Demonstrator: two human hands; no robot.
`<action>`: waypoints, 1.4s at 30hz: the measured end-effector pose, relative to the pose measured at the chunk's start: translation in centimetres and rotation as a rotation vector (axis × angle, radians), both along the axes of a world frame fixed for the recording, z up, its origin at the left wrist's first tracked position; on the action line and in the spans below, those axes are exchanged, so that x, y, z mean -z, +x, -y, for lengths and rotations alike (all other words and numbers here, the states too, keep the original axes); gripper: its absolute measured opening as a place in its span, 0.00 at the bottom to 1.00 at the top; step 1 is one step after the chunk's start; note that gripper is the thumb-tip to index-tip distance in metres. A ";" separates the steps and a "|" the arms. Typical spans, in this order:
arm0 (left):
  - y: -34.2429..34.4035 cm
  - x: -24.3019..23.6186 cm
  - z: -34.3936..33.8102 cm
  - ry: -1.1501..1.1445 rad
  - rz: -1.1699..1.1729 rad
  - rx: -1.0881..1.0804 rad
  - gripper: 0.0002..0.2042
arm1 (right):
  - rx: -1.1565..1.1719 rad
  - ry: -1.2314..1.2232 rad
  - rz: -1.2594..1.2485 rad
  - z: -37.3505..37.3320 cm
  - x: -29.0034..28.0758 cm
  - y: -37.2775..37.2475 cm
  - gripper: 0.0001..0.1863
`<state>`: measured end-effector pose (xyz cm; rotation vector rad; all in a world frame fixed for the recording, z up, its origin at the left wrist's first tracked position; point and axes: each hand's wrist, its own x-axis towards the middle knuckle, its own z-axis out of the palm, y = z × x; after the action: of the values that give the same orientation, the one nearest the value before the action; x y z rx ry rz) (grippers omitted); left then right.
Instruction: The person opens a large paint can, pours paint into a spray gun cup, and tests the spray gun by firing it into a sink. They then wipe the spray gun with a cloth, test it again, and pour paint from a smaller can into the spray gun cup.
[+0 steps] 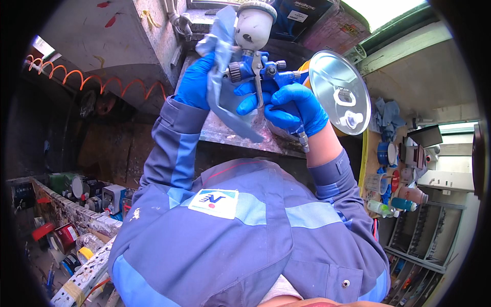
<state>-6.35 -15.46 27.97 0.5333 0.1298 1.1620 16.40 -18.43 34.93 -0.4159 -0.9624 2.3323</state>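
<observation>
My right hand [302, 105], in a blue glove, is closed around the grip of a blue and silver spray gun [260, 67], its fingers by the trigger. On top of the gun sits a whitish paint cup [253, 28] with dark specks. A metal hose fitting [303, 139] hangs below the grip. My left hand [197, 82], also gloved in blue, is closed on a crumpled grey-blue wipe [220, 87] beside the gun's left end. The wipe is partly blurred and hangs down past the gun. Its fingertips are hidden behind the wipe.
Close to my right hand stands a large can with a shiny metal lid [327, 71]. An orange coiled hose [97, 82] runs along the left wall. Bottles [404, 204] and tins crowd the right bench. Several paint cans [64, 238] fill a shelf at lower left.
</observation>
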 end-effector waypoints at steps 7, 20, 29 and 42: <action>-1.3 0.1 -0.1 0.023 0.623 0.343 0.33 | 0.115 -0.004 0.301 1.3 -1.3 0.4 0.29; 3.9 0.7 2.8 -0.028 0.283 0.076 0.38 | 0.305 0.075 0.603 2.4 -2.6 -0.5 0.13; 4.1 -1.2 2.8 -0.027 0.204 0.108 0.38 | 0.319 0.102 0.522 3.4 -3.2 0.0 0.11; 4.6 -0.4 3.7 0.100 0.525 0.285 0.29 | 0.328 0.111 0.493 4.6 -3.7 0.8 0.09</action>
<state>-1.75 -19.17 28.41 0.3067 -0.4455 0.9964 17.20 -22.99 38.63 -1.0510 -1.1382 1.9026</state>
